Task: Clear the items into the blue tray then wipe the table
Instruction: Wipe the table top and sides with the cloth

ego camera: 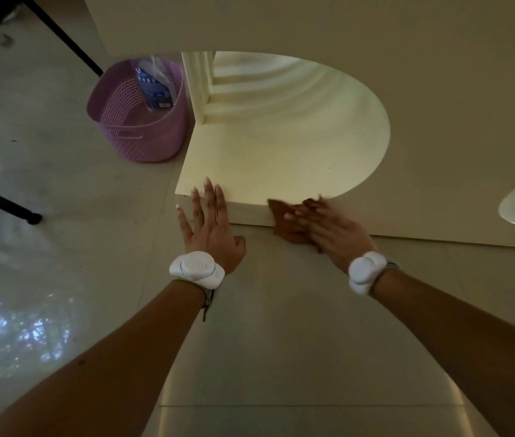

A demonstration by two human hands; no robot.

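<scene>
Cloth (283, 217), brown, is lying bunched on the front edge of the cream ledge (281, 152), under the right hand (328, 230). That hand's fingers are stretching out flat and pressing the cloth down. They are blurred, so this is likely mid-wipe. Left hand (212, 228) is resting spread wide on the ledge's near corner, holding nothing. Edge is running left to right, so the next stroke is probably heading left along it, toward the left hand. Right hand is nearer the cloth. Purple basket (117, 134) is standing just beside the ledge.
</scene>
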